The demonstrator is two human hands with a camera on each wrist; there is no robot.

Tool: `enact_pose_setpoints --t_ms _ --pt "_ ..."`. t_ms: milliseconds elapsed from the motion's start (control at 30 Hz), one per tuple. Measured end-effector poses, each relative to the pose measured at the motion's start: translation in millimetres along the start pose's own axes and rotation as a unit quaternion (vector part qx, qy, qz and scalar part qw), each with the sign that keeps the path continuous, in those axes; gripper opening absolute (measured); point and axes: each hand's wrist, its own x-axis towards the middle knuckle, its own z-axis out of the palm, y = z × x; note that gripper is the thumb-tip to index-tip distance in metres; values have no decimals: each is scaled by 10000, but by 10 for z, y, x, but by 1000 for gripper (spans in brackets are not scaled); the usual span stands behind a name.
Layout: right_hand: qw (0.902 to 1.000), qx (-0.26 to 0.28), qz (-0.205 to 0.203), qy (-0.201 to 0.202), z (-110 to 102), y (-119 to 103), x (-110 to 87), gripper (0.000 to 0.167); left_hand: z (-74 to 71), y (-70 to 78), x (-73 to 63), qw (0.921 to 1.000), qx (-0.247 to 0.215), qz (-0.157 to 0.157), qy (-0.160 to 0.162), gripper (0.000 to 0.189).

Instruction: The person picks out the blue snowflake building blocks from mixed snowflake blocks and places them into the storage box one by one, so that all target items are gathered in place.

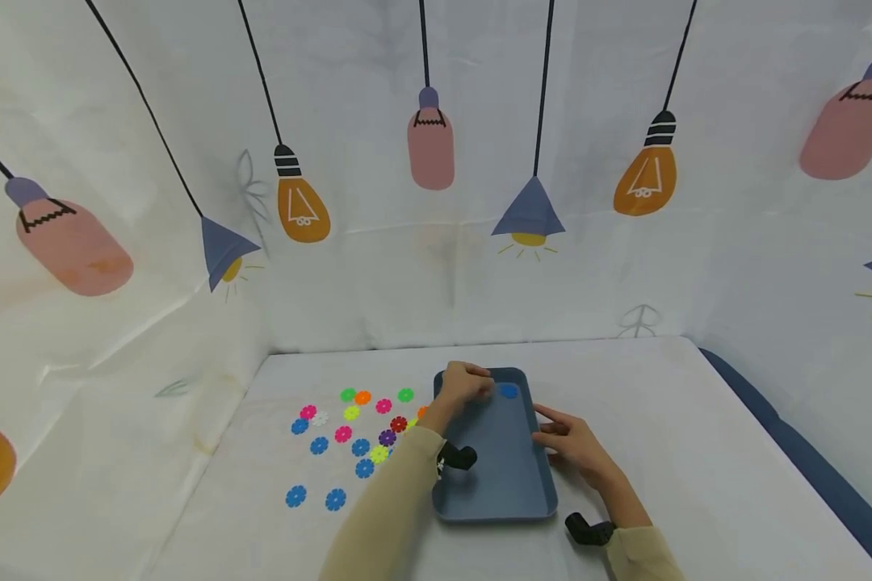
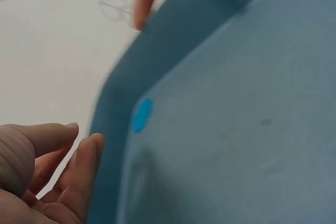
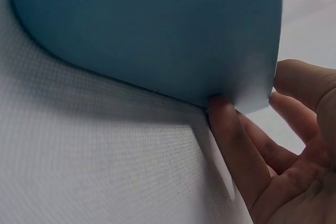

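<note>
A blue-grey rectangular tray (image 1: pixel 496 476) lies on the white table between both hands. Inside it, near the far right corner, is a blue notched plastic disc (image 1: pixel 509 390), also visible in the left wrist view as a bright blue disc (image 2: pixel 142 115). Over the far left part of the tray is my left hand (image 1: pixel 465 383), its fingers loosely bent. A gap shows between thumb and fingertips in the left wrist view, with nothing held. My right hand (image 1: pixel 577 444) touches the tray's right side with extended fingers (image 3: pixel 236 145), one low on the outer wall, others at the rim.
Left of the tray, many flower-shaped notched discs lie scattered, among them a blue disc (image 1: pixel 335 499), a pink disc (image 1: pixel 343 434) and a green disc (image 1: pixel 348 394). A white cloth (image 1: pixel 378 282) printed with lamps hangs behind the table. My left forearm crosses near some discs.
</note>
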Motion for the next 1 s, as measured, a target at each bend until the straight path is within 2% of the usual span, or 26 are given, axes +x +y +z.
enact_pose_setpoints --t_ms 100,300,400,467,567,633,733,833,1000 --pt "9999 -25 89 37 1 11 -14 61 -133 52 -41 9997 -79 157 -148 14" --pt "9997 -91 211 49 19 32 -38 62 -493 135 -173 9987 -10 458 -223 19" --pt "9998 -89 182 72 12 33 -40 62 -672 290 -315 9975 62 577 -395 21" --pt "9997 -115 180 91 7 31 -35 62 -781 319 -363 9968 117 660 -445 21" --pt "9996 -176 189 95 8 31 -22 63 -942 307 -451 9956 280 789 -419 23" --pt "9995 -217 200 81 13 39 -8 63 -1043 199 -453 9946 356 910 -349 24" --pt "9996 -201 208 64 21 41 2 63 -1181 168 -580 9925 559 1045 -301 23" --pt "9996 -199 204 58 26 34 4 63 -1305 126 -688 9912 736 1069 -258 20" --pt "9997 -202 145 4 11 20 17 64 -1478 -5 -821 9919 847 934 -141 19"
